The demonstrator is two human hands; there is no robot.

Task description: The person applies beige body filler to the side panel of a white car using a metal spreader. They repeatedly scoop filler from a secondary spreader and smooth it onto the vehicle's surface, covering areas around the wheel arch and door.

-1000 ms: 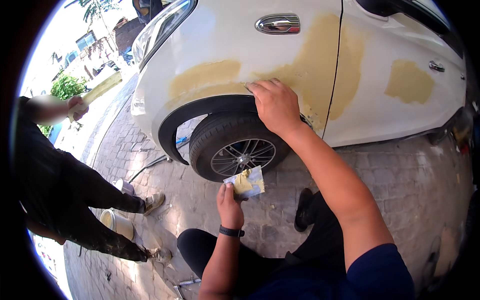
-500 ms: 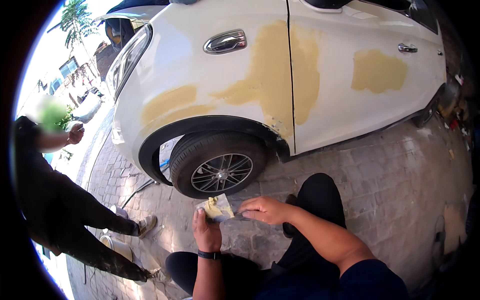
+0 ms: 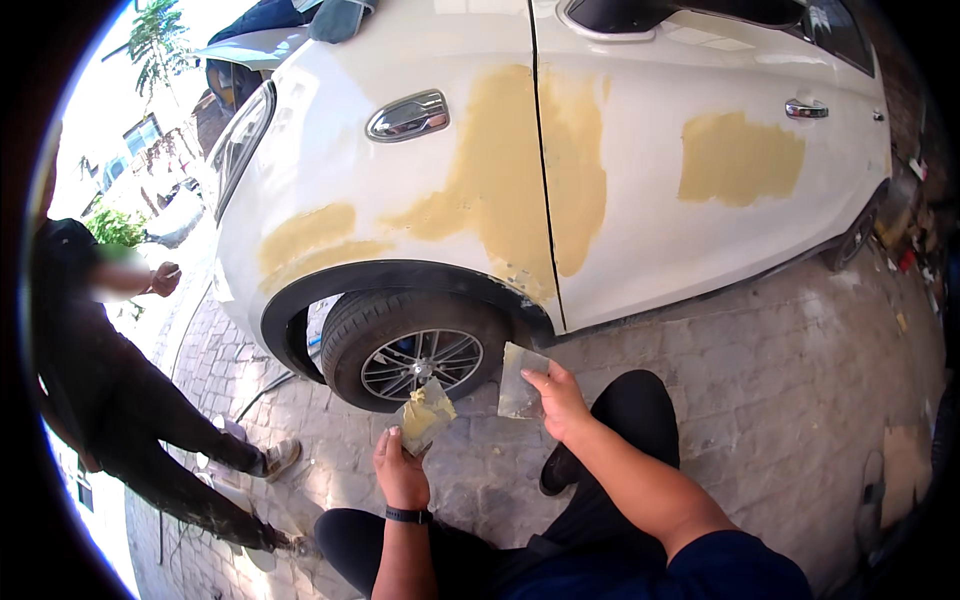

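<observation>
My left hand [image 3: 402,470] grips a flat putty spreader [image 3: 424,418] by its lower edge, with yellowish filler heaped on its face. A second flat spreader [image 3: 519,382], greyish and mostly bare, is pinched between the thumb and fingers of my right hand [image 3: 560,396]. The two spreaders are apart, both held before the front wheel [image 3: 421,362]. Beyond them stands a white car [image 3: 640,200], its front fender and door bearing tan filler patches [image 3: 500,150]. One patch runs down both sides of the door gap. Another filler patch [image 3: 742,158] lies below the door handle.
At the left a person in dark clothes [image 3: 130,400] stands close by, one hand raised. Pale buckets [image 3: 232,480] sit behind that person's legs. Brick paving [image 3: 720,400] spreads under the car. A dark cloth [image 3: 340,18] lies on the hood's edge.
My right hand has lifted its spreader away from the left one, up and to the right, so the blade now shows. The view has shifted slightly, and the car appears lower and further left.
</observation>
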